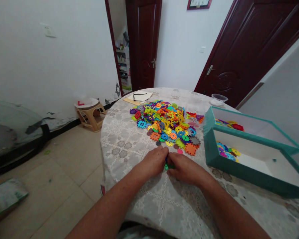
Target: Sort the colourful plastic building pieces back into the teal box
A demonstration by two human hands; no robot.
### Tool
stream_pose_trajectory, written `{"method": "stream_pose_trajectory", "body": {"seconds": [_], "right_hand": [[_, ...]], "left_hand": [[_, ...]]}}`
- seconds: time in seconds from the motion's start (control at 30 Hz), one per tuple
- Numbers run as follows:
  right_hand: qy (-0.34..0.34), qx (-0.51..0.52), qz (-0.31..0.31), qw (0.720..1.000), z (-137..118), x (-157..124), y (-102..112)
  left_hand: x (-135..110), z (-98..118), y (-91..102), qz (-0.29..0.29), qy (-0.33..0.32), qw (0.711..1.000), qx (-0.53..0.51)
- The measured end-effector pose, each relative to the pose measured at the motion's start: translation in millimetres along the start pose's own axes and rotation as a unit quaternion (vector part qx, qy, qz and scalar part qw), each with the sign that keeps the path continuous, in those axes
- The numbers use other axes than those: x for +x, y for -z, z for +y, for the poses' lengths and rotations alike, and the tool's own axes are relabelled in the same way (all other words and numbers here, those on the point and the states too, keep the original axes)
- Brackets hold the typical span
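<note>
My left hand [157,160] and my right hand [181,166] meet over the near part of the table, both with fingers closed. Between them they grip small green and blue plastic building pieces [166,166], mostly covered by my fingers. Just beyond my hands spreads a big heap of colourful notched building pieces [164,119], some round, some square. An orange square piece [190,149] and a pink disc [180,151] lie at the heap's near edge, close to my right hand.
A teal box [249,177] with its lid open stands on the right, holding several pieces. Glasses [140,96] rest on paper at the back of the round table. A clear plastic bowl [219,98] is at the back right. A beige stool [92,116] stands left of the table.
</note>
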State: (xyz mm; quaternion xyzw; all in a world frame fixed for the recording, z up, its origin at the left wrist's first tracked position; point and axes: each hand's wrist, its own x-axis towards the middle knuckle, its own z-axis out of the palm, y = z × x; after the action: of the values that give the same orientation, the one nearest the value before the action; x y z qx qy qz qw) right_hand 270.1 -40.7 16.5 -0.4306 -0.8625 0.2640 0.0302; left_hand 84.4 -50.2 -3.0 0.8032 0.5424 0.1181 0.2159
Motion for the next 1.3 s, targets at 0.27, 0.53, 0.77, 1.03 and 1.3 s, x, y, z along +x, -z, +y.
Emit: {"method": "stream_pose_trajectory", "body": {"seconds": [0.27,0.53,0.77,1.03,1.3], "right_hand": [[-0.048,-0.010,0.021,0.999,-2,-1,-2],[-0.077,-0.026,0.008,0.997,-3,-1,1],[-0.053,0.015,0.023,0.998,4,1,4],[0.043,0.049,0.123,0.990,4,3,8],[-0.004,-0.050,0.390,0.919,39,-31,61]], "left_hand": [[-12,0,-4.5,0.037,0.031,0.996,-0.078],[-15,-12,-11.3,0.045,-0.029,0.995,-0.081],[-11,-14,-4.9,0.029,-0.039,0.989,-0.141],[2,-20,7.4,0.034,0.003,0.982,-0.185],[41,0,28.6,0.088,-0.057,0.985,-0.140]]}}
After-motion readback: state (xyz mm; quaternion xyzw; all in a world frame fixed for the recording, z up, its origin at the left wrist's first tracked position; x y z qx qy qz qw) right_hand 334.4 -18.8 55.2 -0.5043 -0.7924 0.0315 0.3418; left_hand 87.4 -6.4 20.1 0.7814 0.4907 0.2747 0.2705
